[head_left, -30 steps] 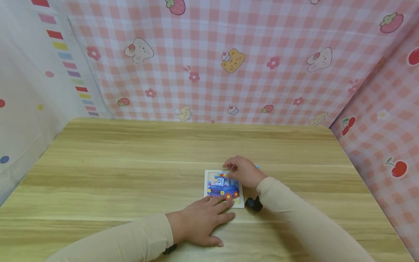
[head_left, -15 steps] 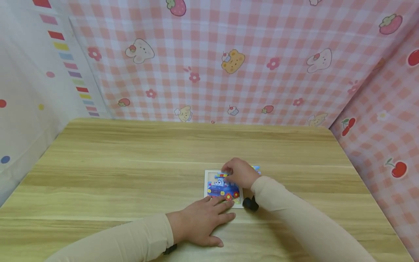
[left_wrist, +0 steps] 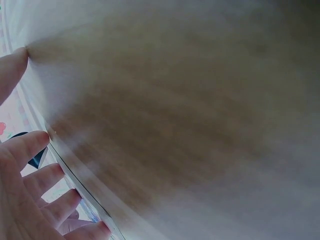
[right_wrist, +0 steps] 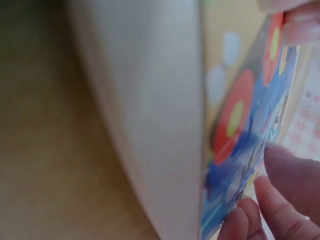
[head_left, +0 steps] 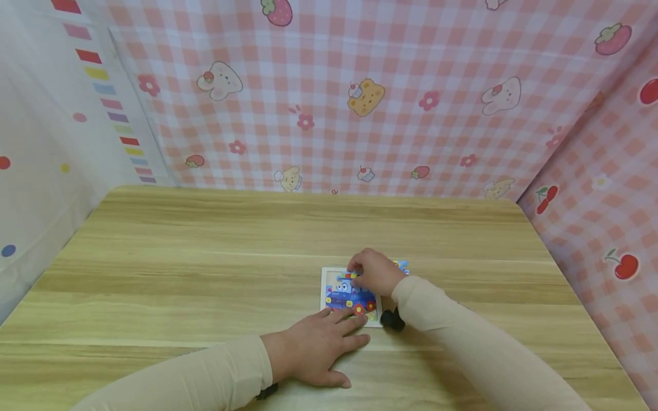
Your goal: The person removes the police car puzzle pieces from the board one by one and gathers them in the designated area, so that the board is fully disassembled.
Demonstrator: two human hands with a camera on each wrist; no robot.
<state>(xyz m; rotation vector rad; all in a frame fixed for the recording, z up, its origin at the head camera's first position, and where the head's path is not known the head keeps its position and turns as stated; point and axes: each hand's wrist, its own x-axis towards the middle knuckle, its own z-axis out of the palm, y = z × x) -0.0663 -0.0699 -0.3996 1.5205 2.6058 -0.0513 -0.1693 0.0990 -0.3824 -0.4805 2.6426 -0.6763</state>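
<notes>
A small jigsaw puzzle in a white square frame (head_left: 324, 288) lies flat on the table, its picture a blue cartoon car (head_left: 352, 298) with red and yellow wheels. My left hand (head_left: 321, 347) is spread palm down, its fingertips resting on the frame's near edge. Over the upper right part of the puzzle, my right hand (head_left: 377, 273) has its fingers curled, with thumb and fingertips pinching a puzzle piece at the picture's surface. That piece is mostly hidden by the hand. In the right wrist view the thumb (right_wrist: 290, 170) touches the picture beside a red wheel (right_wrist: 235, 120).
Just right of my right hand, loose blue and yellow puzzle pieces (head_left: 402, 266) show partly. Black wrist cameras (head_left: 393, 319) hang under both wrists. The wooden table (head_left: 180, 274) meets a pink checked cloth (head_left: 308, 85) at the back.
My right hand has shifted slightly left and down over the puzzle, uncovering more of the loose pieces beside it. The left hand has stayed in place on the frame.
</notes>
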